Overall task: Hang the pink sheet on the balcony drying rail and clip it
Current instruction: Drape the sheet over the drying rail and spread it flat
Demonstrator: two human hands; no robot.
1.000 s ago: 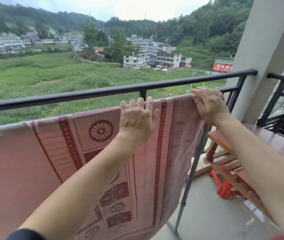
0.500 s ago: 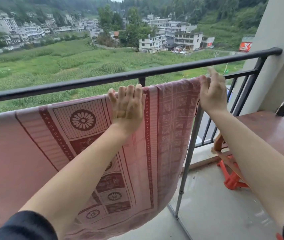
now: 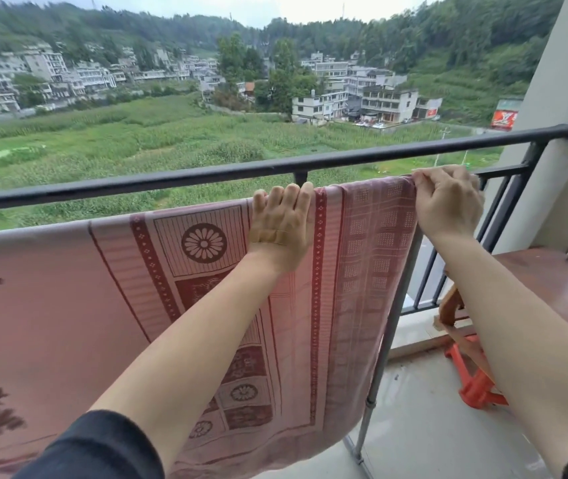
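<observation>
Balcony [image 3: 448, 426]: pink sheet [image 3: 68, 305] draped over rail; my left hand [image 3: 282, 229] pressed flat, right hand [image 3: 446, 202] pinched its corner. No clips seen.

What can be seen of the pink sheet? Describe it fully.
The pink sheet is woven-looking cloth, plain pink at left with dark blotchy motifs, and dark red borders, flower medallions and a checked edge band at right. It hangs draped over a rail hidden beneath it, below the black balcony railing, its lower right corner curving toward the floor. The left hand lies flat on its top fold; the right hand pinches its top right corner. No clips show.
</observation>
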